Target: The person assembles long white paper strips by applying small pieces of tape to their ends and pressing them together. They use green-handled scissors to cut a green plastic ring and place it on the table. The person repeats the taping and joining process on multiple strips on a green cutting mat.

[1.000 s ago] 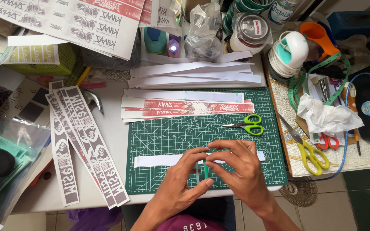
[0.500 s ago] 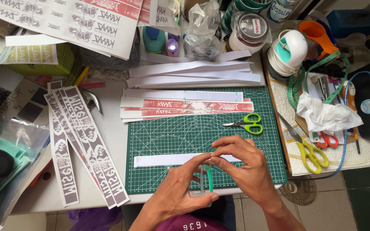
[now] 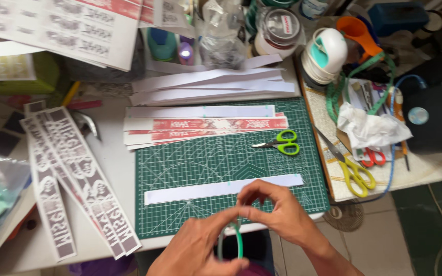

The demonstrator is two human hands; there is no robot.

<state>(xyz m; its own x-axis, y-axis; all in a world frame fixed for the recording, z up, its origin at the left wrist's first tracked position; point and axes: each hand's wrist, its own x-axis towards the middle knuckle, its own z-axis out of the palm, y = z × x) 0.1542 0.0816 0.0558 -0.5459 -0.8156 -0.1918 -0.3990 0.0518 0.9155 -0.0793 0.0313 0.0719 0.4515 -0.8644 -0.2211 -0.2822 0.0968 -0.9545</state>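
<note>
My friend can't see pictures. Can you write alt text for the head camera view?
Two bare hands, left hand and right hand, hold a thin green tape roll over the near edge of a green cutting mat. A long white paper strip lies on the mat, with green-handled scissors and stacked printed strips behind it.

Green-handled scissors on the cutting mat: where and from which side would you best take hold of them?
Grip the green-handled scissors by the two finger loops at their right end, coming from the right or above. They lie flat on the cutting mat, blades closed and pointing left, with bare mat around the loops, probably leaving room for fingers.
</note>
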